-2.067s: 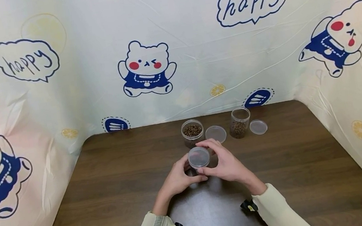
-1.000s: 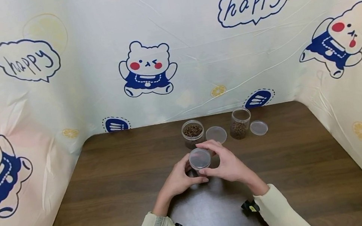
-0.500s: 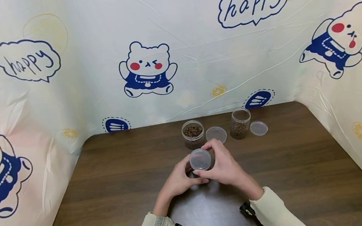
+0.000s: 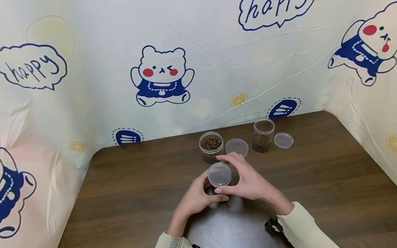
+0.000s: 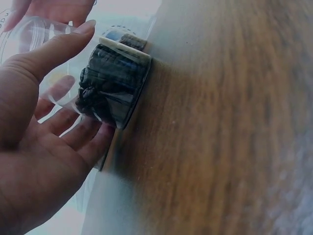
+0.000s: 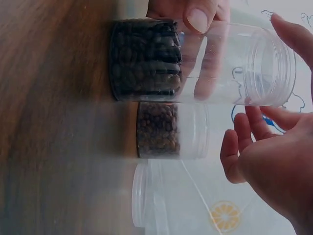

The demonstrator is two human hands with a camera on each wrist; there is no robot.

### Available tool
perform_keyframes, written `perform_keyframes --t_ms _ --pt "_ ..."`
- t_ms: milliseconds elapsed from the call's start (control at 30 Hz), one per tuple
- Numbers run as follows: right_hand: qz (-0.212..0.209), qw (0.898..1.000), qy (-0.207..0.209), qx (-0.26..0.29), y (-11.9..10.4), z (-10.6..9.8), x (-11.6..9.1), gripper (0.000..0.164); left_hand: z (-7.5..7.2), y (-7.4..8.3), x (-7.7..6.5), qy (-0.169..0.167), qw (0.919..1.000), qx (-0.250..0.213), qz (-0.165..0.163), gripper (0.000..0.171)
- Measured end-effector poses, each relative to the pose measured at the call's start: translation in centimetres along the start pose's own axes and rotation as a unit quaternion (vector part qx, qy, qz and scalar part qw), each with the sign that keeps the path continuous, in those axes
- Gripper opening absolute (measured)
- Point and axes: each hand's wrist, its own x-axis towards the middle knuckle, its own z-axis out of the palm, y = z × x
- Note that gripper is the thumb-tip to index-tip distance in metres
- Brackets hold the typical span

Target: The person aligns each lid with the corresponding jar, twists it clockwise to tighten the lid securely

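Observation:
My left hand grips a clear screw-top jar around its lower body, thumb on the near side. Dark coffee beans fill about its lower half. The jar stands upright on the table. A clear lid sits on top of it. My right hand holds that lid by its rim, thumb at the front and fingertips at the back. In the left wrist view, the left fingers curl under the jar's far side, and the jar's top is partly cut off.
Behind stand an uncovered jar of beans and a taller uncovered jar of beans. Two loose lids lie flat: a larger lid between them and a smaller lid at the right. A printed cloth walls the wooden table.
My right hand turned around the lid, swinging left half a second ago, and has now swung back right. The left hand and jar have stayed almost still.

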Motion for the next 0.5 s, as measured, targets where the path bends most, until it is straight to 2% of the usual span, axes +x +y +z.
perform_keyframes --t_ms 133,267,500 --pt "-0.01 1.0 -0.006 -0.004 0.19 -0.17 -0.05 0.073 0.03 -0.03 -0.02 0.0 1.0 0.005 -0.001 0.083" --pt "-0.001 1.0 0.0 -0.015 0.14 -0.19 0.0 0.069 -0.01 0.01 -0.1 0.008 0.9999 0.011 -0.005 0.076" --pt "-0.005 0.999 0.03 -0.034 0.04 0.15 0.04 0.065 0.08 0.14 -0.17 0.034 0.9993 0.013 -0.005 0.065"
